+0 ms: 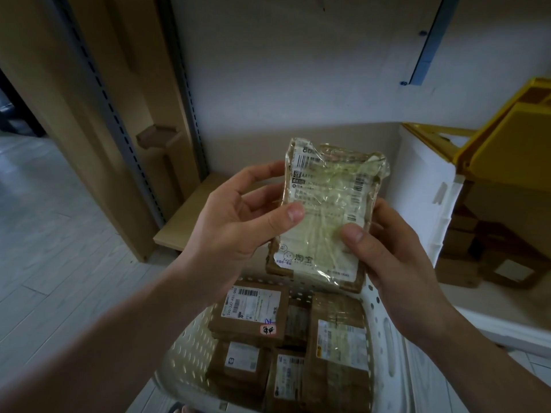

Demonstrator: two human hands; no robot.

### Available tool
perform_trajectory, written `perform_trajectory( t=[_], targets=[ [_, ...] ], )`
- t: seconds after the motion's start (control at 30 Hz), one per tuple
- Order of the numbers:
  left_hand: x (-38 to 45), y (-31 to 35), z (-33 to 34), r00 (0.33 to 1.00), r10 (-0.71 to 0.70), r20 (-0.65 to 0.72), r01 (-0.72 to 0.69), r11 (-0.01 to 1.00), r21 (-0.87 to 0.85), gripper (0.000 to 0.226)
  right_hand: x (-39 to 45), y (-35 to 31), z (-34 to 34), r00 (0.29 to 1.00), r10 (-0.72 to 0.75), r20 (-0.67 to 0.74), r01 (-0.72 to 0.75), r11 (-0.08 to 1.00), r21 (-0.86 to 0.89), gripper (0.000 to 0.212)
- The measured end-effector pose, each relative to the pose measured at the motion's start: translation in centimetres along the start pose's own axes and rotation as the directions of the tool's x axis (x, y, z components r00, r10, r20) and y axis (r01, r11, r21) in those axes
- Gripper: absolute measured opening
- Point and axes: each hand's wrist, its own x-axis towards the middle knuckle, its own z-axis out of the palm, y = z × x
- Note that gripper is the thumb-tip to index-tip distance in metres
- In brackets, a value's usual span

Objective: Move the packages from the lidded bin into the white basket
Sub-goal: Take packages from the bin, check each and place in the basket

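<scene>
Both hands, left hand [238, 216] and right hand [396, 251], pinch a taped package [328, 210] above the white basket [190, 347] of brown parcels [250, 311].

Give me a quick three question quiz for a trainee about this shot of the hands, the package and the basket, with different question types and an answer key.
1. True or false: the taped package is held by both the left hand and the right hand.
2. Multiple choice: the held package is A) lying in the white basket, B) up in the air above the basket, C) on the floor.
3. Fill in: the yellow lidded bin is on the person's ____ side.

Key:
1. True, one thumb presses on each side of its face.
2. B. Other brown packages already lie in the basket.
3. Right.
</scene>
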Motion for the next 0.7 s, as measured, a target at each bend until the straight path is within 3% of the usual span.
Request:
perform_trajectory(
  t=[0.2,0.37,0.7],
  targets=[
    [-0.18,-0.07,-0.09,1.0,0.004,0.029,-0.003,1.0,-0.014,0.06,0.03,-0.25,-0.11,1.0,0.004,-0.026,-0.003,1.0,0.017,0.04],
    [-0.18,-0.24,0.06,1.0,0.001,0.026,-0.001,1.0,-0.009,0.06,0.05,-0.2,-0.36,1.0,0.012,-0.013,-0.012,1.0,0.02,0.055],
    [0.05,-0.44,0.02,1.0,-0.019,0.006,0.019,0.999,0.043,0.065,0.12,-0.63,-0.58,0.999,0.041,-0.021,-0.04,0.999,0.033,0.039]
  ],
)
